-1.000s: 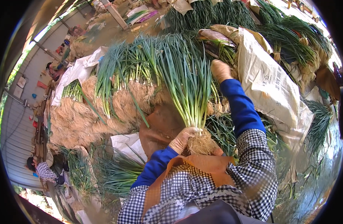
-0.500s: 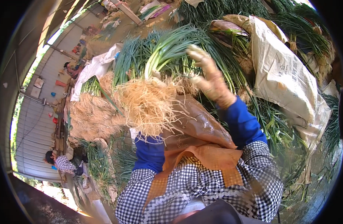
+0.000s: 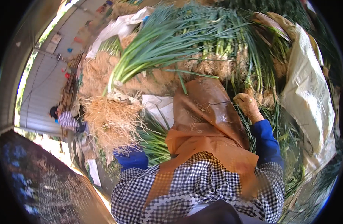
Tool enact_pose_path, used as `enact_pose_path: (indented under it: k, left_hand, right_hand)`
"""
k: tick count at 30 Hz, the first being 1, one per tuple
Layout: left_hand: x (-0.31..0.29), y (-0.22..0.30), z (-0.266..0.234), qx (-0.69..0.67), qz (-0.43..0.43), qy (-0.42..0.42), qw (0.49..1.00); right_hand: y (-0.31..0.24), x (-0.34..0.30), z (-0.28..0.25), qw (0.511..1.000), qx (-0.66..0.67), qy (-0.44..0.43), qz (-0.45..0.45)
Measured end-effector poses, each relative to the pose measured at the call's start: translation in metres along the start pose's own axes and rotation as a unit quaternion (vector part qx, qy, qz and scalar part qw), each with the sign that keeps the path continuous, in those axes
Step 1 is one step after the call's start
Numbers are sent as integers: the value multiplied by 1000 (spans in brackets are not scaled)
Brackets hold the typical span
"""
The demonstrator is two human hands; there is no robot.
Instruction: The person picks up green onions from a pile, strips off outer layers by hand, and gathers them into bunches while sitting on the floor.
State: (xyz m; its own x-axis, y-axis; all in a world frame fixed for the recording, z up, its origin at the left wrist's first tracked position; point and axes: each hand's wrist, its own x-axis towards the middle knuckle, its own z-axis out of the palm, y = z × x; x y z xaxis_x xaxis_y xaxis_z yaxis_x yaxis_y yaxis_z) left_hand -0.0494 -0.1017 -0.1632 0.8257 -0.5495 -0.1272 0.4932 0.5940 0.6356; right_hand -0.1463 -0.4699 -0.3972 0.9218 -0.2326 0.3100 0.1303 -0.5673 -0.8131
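My left hand (image 3: 121, 96) is closed around the white stems of a bunch of green onions (image 3: 121, 71). Their long leaves fan up and to the right, while the thick mat of pale roots (image 3: 110, 119) hangs over my wrist and hides much of the hand. At the right edge of my brown apron (image 3: 208, 108), my right hand (image 3: 248, 106) is low with its fingers curled in. Green onion leaves lie beside it, and whatever its fingers may hold is hidden. Further right, more green onions (image 3: 259, 71) lean with their roots toward me.
Several rooted onion bunches (image 3: 220, 48) lie in a row ahead. A heap of roots (image 3: 98, 72) is at the left. A whitish woven sack (image 3: 311, 89) drapes over the pile at right. Another person (image 3: 67, 119) is at the far left, near a corrugated wall (image 3: 41, 97).
My left hand has carried the green onion bunch left and turned its leaves rightward. My right hand, spread open over the onions before, has dropped beside the apron and curled. The view has shifted.
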Motion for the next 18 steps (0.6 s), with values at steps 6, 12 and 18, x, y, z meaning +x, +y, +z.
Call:
enact_pose_path:
  k: [6, 12, 18]
  left_hand:
    - [-60, 47, -42, 24, 106, 81, 991]
    - [-109, 99, -77, 69, 195, 177, 962]
    - [-109, 104, -160, 119, 206, 313, 920]
  right_hand:
    - [-21, 25, 20, 994, 1, -78, 76]
    - [17, 29, 19, 991, -32, -119, 48]
    - [38, 11, 3, 984, -56, -123, 116]
